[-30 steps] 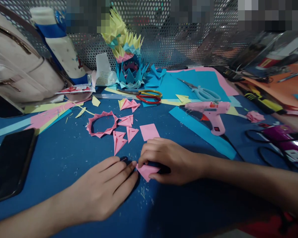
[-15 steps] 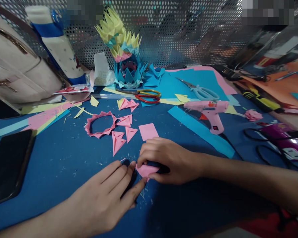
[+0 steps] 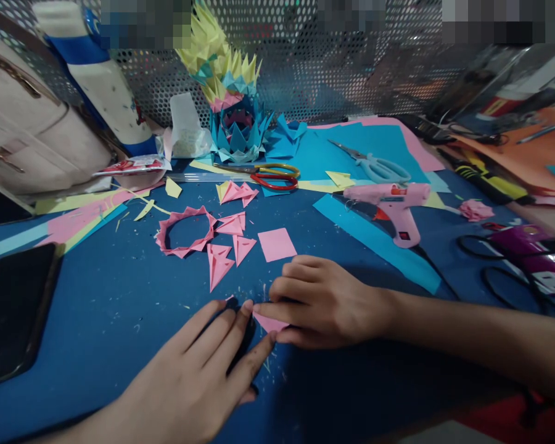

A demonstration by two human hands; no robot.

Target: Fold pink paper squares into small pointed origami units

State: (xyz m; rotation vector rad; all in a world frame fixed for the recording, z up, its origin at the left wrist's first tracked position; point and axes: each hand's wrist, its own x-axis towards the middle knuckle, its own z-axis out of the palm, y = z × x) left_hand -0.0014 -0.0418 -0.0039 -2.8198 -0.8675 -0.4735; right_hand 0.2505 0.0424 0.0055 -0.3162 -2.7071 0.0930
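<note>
Paper [image 3: 269,322] is showing a smooth pink triangle. Left hand [image 3: 192,367] is touching, fingers spread; right hand [image 3: 330,302] is laying 1 finger across, others curled.

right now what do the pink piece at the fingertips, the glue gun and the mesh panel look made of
Pink piece: matt paper, by its thin, straight edges. Glue gun: probably smooth plastic, by its rounded, moulded body. Mesh panel: likely metal, given its grey sheen.
</note>
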